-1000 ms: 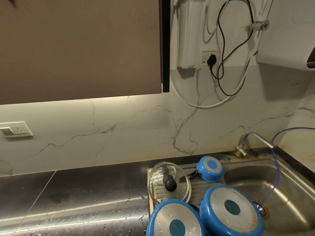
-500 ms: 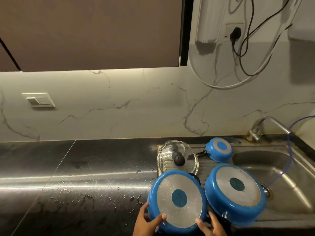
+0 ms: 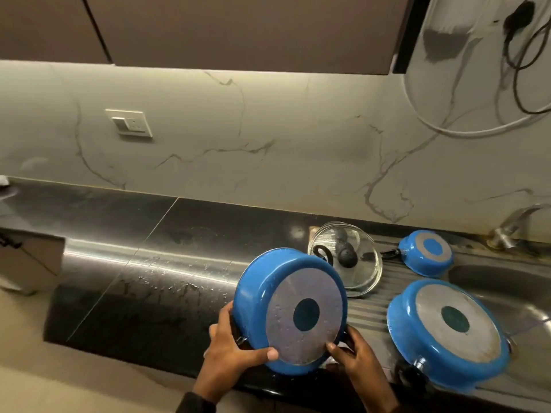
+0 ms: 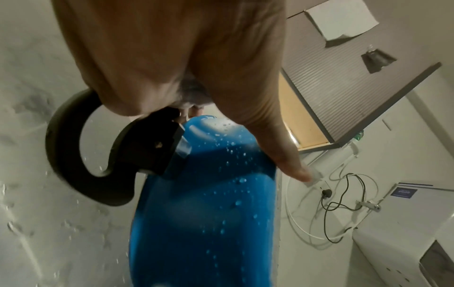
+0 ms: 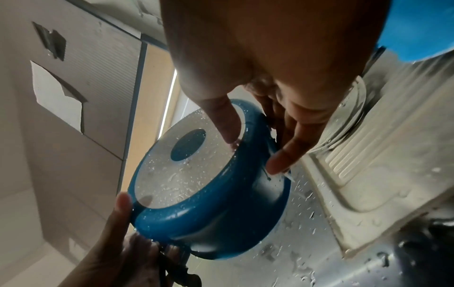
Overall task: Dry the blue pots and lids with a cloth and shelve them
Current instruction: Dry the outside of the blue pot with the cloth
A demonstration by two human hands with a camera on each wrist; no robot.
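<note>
I now have the blue pot [image 3: 290, 311] lifted off the drainer and tilted, left hand [image 3: 229, 357] and right hand [image 3: 356, 357] each in a closed grip on its sides above the counter [image 3: 167, 281]; still wet, drying comes next

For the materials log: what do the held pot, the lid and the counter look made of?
Held pot: metal with glossy blue enamel-like coating, bare grey base disc, black probably plastic handle. Lid: clear glass, black knob. Counter: dark polished stone, judging by its sharp reflections.
</note>
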